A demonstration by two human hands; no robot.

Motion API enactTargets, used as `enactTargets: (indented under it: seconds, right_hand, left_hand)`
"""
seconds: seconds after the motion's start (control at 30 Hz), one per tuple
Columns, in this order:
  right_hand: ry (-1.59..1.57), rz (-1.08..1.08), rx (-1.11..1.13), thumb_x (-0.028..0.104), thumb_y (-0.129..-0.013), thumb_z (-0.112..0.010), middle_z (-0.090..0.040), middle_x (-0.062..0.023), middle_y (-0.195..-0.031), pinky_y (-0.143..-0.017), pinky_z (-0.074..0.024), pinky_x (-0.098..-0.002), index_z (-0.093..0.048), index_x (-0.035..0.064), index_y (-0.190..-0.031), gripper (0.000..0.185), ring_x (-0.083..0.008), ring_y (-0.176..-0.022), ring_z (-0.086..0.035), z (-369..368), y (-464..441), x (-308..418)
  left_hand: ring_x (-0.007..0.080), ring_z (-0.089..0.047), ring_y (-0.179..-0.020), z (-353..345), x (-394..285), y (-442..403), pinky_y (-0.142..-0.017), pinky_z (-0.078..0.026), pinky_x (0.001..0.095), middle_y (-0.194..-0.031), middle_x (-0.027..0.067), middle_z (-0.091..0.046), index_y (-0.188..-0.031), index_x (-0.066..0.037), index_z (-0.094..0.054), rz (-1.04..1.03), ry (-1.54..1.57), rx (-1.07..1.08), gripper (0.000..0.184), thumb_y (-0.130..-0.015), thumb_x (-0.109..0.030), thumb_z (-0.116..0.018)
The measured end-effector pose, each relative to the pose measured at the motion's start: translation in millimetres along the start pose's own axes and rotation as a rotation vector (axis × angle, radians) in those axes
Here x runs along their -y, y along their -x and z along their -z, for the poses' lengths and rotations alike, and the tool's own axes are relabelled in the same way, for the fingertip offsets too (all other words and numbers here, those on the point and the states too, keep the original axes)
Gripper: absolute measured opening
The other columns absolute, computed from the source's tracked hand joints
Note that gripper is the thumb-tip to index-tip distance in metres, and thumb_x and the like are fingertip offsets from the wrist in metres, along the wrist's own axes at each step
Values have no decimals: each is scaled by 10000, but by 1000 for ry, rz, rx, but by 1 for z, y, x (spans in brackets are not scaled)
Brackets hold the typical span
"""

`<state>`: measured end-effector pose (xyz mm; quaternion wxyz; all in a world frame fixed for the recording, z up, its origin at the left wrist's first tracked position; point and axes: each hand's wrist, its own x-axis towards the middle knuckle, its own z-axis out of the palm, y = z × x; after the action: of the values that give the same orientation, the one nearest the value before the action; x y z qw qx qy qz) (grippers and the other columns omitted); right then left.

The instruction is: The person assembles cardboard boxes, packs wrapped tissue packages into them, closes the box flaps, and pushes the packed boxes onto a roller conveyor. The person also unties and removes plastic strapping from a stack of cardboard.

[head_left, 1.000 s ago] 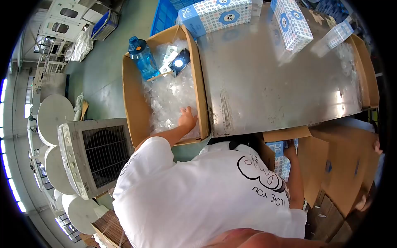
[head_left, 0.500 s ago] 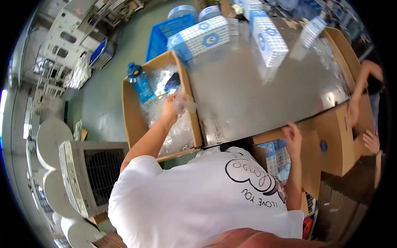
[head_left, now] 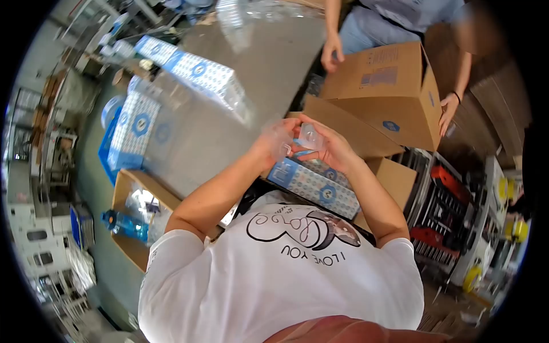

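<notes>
My left hand is closed round a clear, crinkled plastic piece, blurred by motion. Close beside it, my right hand grips a small translucent, squarish plastic piece between thumb and fingers. The exact kind of these pieces is not clear. Both hands are above an open carton, in which blue-and-white patterned boxes lie below my forearms. A raised cardboard flap stands just past my right fingers.
Across from me a person's hands hold a large brown carton. Patterned boxes stand on the metal table. At left, a cardboard tray holds a blue bottle and clear plastic. A tool case lies at right.
My view has turned right. My left hand has left the cardboard tray with clear plastic and come beside my right hand, which now holds a translucent piece. The other person's carton shows fully.
</notes>
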<state>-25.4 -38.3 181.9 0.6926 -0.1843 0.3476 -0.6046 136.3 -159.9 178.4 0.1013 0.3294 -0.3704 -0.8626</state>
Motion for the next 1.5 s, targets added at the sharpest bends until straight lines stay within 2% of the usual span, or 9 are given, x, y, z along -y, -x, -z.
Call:
enactTargets:
  seconds: [0.1,0.17,0.27,0.37,0.63,0.87,1.0,1.07,1.5]
  right_hand:
    - [-67,-96,33,388,-971,-494,-501,-166,-1345,-852,-535,-384,-331,86,-1465,602,-274,-1000,-641,44,31,8]
    - [774,62,-394,450,-940,-536,-598,-170,-1197,-777,-544,-339,-448,40,-1373,603,-234,-984,-646,77,35,-3]
    - [926,438,-589,403,-941,-559,-643,-130,-976,-606,-517,-251,-560,43,-1201,445,-147,-815,-649,86,26,-5]
    - [582,-81,-250,329,-897,-654,-636,-94,-840,-541,-484,-225,-520,28,-1147,414,-115,-662,-624,4,32,22]
    - [955,181,-230,200,-863,-704,-626,-90,-827,-538,-481,-234,-411,54,-1297,543,-109,-640,-614,-35,-10,-32]
    - [941,332,-359,139,-968,-526,-596,-32,-723,-500,-435,-224,-552,16,-1194,259,-72,-580,-555,-43,-27,-47]
    - [606,304,-474,164,-997,-475,-579,-29,-683,-458,-425,-216,-566,9,-1097,206,-85,-521,-542,-30,-33,-51]
    - [615,327,-496,169,-1001,-468,-579,-34,-674,-450,-429,-218,-562,8,-1076,201,-93,-505,-541,-22,-33,-55]
    - [1023,366,-846,137,-978,-509,-639,-67,-663,-561,-487,-239,-608,-28,-929,199,-109,-597,-607,49,26,-27]
  left_hand:
    - [158,-524,-617,-21,6,-16,-518,-420,269,-1004,43,-590,-1150,-92,-577,68,-95,-53,332,-924,-336,-593]
    - [149,-515,-588,-23,11,-22,-498,-415,265,-968,50,-597,-1105,-80,-580,125,-129,-17,304,-927,-327,-584]
    - [138,-501,-563,-26,15,-26,-482,-405,256,-924,55,-602,-1068,-57,-578,149,-198,-27,296,-934,-321,-568]
    - [133,-503,-556,-31,17,-25,-485,-408,259,-819,59,-593,-1023,-30,-575,91,-220,-93,259,-937,-275,-566]
    - [95,-513,-606,4,41,-52,-547,-433,267,-680,56,-602,-835,18,-606,-597,-348,-465,226,-940,-179,-568]
    - [318,-612,-639,17,32,-33,-604,-466,397,-727,163,-645,-836,1,-606,-566,-560,-569,424,-998,-350,-433]
    - [232,-562,-681,11,31,-25,-654,-445,339,-752,141,-603,-865,-4,-575,-564,-662,-538,494,-1004,-442,-393]
    - [393,-612,-854,11,34,-32,-747,-464,438,-894,202,-649,-927,-21,-590,-426,-594,-586,486,-988,-463,-398]
    - [332,-636,-874,2,60,-84,-795,-478,406,-963,170,-654,-990,4,-574,-437,-1055,-475,535,-980,-500,-392]
